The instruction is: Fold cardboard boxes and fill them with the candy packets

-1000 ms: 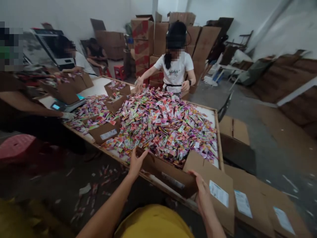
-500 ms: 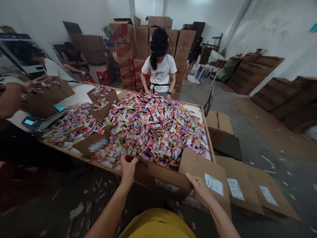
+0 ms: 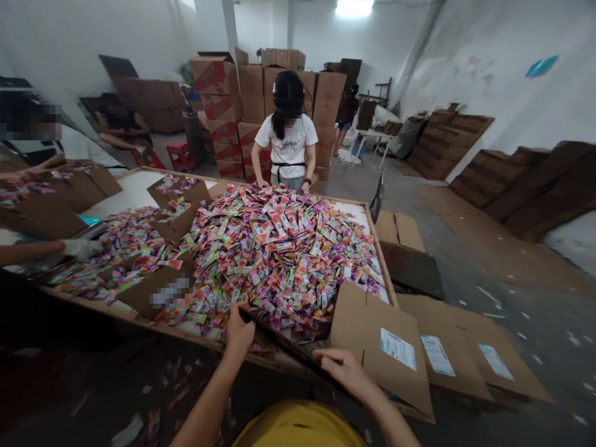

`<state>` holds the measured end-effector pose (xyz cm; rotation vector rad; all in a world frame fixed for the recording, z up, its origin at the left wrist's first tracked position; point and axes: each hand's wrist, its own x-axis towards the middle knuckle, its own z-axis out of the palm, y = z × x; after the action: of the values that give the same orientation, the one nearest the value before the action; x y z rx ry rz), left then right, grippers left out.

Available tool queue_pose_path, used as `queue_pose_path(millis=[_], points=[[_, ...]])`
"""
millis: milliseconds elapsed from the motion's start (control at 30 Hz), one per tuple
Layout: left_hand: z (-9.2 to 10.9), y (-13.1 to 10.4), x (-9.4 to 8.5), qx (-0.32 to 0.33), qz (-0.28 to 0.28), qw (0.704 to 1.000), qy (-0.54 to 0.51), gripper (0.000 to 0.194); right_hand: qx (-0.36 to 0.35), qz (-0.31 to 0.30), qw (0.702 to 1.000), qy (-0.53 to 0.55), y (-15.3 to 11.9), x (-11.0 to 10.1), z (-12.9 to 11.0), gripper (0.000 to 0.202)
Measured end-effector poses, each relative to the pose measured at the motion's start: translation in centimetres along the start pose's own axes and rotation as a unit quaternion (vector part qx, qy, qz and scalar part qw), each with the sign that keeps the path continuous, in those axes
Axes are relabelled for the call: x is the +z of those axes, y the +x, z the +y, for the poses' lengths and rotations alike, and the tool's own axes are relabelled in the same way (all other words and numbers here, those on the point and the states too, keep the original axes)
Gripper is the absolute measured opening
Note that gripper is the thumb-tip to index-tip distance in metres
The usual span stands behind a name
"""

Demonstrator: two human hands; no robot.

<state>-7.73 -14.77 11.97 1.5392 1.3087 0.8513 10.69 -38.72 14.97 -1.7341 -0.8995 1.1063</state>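
Note:
A flattened cardboard carton (image 3: 291,349), dark and seen nearly edge-on, spans the space between my hands in front of the table's near edge. My left hand (image 3: 239,335) is closed on its far left end, thumb over the top. Toward its near right end, my right hand (image 3: 344,371) grips the edge with thumb and fingers. Just beyond lies a big heap of small colourful wrapped packets (image 3: 274,267). A flat carton with a white label (image 3: 356,316) rests close to my right hand, on the table corner.
The table has a raised wooden rim (image 3: 385,267). More labelled cartons (image 3: 431,310) lean at the right. Part-filled boxes (image 3: 153,292) stand left in the packets, near a co-worker's gloved hand (image 3: 82,248). Another person (image 3: 286,149) stands across the table.
The carton has turned from showing its broad labelled side to nearly edge-on. My right hand has shifted left and slightly down. A gloved co-worker's hand has come over the packets at left.

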Motion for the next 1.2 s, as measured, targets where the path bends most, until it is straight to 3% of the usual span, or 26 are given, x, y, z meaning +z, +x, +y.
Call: queue_pose_path(millis=[100,233,267,300,367,433,467,567,633,767,867,933,1000,1067,1133,1200], points=[[0.5,0.1,0.2,0.011,-0.019,0.999,0.026,0.038,-0.043,0.000,0.994,-0.099,-0.1,-1.7,-1.4,0.038],[2.4,-0.4,0.8,0.097,-0.153,0.983,0.005,0.061,0.007,0.218,0.968,-0.122,1.5,-5.3,-2.7,0.041],[2.7,-0.6,1.1,0.106,-0.187,0.977,0.003,0.067,0.040,0.232,0.968,-0.092,1.8,-5.9,-2.8,0.042],[3.0,-0.7,1.4,0.104,-0.207,0.973,0.003,0.071,0.074,0.209,0.974,-0.048,2.0,-6.3,-2.9,0.042],[3.3,-0.8,2.0,0.071,-0.198,0.978,0.000,0.079,0.115,0.098,0.987,0.057,1.9,-6.6,-2.7,0.044],[3.6,-1.1,2.2,0.034,-0.186,0.982,-0.020,0.084,0.109,0.042,0.987,0.112,1.7,-6.1,-1.9,0.053],[3.7,-1.3,2.1,0.018,-0.201,0.979,-0.039,0.080,0.100,0.063,0.988,0.100,1.8,-5.7,-1.2,0.057],[4.2,-2.2,1.2,0.003,-0.309,0.946,-0.100,0.061,0.080,0.213,0.973,-0.027,3.0,-4.4,1.1,0.056],[4.3,-2.5,0.9,0.013,-0.337,0.933,-0.122,0.056,0.087,0.258,0.959,-0.080,4.3,-3.9,2.6,0.056],[2.2,-1.9,2.9,0.053,-0.259,0.960,-0.093,0.054,0.078,0.217,0.967,-0.108,5.6,-4.2,3.1,0.058],[-0.5,-1.3,5.0,0.097,-0.180,0.979,-0.021,0.049,-0.019,0.195,0.977,-0.089,4.0,-4.9,0.5,0.067],[-1.9,-1.4,5.5,0.113,-0.148,0.982,-0.015,0.036,-0.075,0.136,0.983,-0.098,1.7,-5.2,-1.7,0.069],[-2.5,-1.9,5.0,0.144,-0.162,0.975,-0.037,0.026,-0.099,0.052,0.979,-0.172,-0.7,-5.1,-3.3,0.077],[-2.5,-2.3,4.0,0.189,-0.208,0.959,-0.038,0.029,-0.100,-0.014,0.961,-0.258,-2.6,-4.7,-3.6,0.091],[-2.0,-2.2,3.1,0.222,-0.264,0.938,-0.016,0.039,-0.079,-0.033,0.951,-0.298,-3.4,-4.2,-2.6,0.093],[-1.4,-1.3,2.3,0.226,-0.332,0.916,0.012,0.049,-0.063,-0.012,0.954,-0.294,-2.9,-3.9,-1.1,0.087]])
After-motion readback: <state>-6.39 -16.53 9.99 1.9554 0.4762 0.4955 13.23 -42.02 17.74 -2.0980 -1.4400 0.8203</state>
